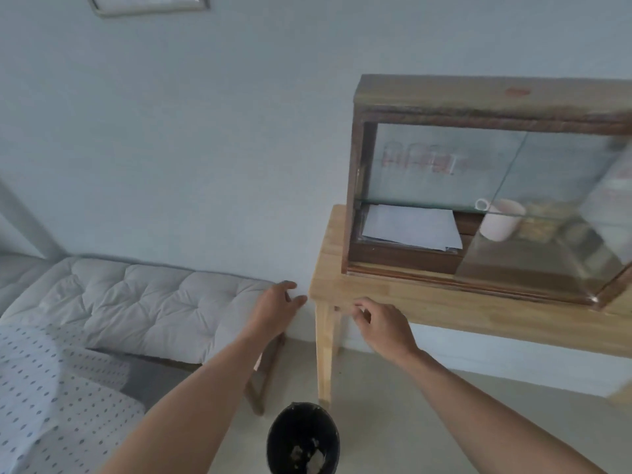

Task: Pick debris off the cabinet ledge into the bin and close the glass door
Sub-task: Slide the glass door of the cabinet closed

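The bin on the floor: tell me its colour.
Black bin, best seen in the head view.

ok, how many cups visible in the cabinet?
1: a pale cup on its side behind the glass, right of the paper stack. The blurred right end may hide more.

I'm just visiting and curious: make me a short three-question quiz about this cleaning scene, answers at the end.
1. True or false: the black bin on the floor already has scraps in it.
2. Which object stands inside the glass cabinet? A) a pale cup B) a green bottle C) a red bowl
3. Fill in: the cabinet sits on a wooden ____.

Key
1. True; light scraps lie at its bottom.
2. A; the cup is beside a stack of papers.
3. Table; the right hand and left hand hover near its corner.
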Action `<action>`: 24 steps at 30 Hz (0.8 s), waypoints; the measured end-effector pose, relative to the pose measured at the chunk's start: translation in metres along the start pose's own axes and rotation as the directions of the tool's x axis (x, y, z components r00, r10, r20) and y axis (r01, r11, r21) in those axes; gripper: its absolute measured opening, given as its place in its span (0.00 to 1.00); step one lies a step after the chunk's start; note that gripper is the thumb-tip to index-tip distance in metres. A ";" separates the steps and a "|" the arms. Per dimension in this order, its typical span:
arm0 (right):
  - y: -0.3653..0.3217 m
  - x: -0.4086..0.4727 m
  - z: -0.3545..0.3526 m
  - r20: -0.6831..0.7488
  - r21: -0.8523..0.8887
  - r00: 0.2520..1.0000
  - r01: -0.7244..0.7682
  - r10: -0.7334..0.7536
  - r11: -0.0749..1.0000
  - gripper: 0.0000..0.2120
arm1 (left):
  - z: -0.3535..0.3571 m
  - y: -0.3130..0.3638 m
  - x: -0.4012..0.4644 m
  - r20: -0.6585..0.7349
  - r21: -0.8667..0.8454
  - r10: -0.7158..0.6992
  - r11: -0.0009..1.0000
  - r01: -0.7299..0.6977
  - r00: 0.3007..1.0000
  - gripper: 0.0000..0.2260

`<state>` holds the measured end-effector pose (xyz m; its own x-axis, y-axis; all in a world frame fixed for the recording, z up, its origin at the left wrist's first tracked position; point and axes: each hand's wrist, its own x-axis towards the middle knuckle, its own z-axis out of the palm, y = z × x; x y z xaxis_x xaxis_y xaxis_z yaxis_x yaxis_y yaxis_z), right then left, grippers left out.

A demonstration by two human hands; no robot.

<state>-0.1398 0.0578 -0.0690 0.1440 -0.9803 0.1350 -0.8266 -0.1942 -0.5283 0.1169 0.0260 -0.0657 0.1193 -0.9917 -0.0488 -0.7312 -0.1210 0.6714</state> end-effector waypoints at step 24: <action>0.162 -0.004 -0.213 -0.706 -0.139 0.704 -0.254 0.084 0.957 0.26 | 0.039 0.139 0.037 -0.050 -0.129 0.246 0.959 -0.251 0.968 0.46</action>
<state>-0.3903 0.0377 0.0238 -0.3520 -0.6809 0.6422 -0.9035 0.0680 -0.4231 -0.0070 -0.0297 -0.0031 -0.0312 -0.9875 0.1548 -0.6449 0.1382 0.7516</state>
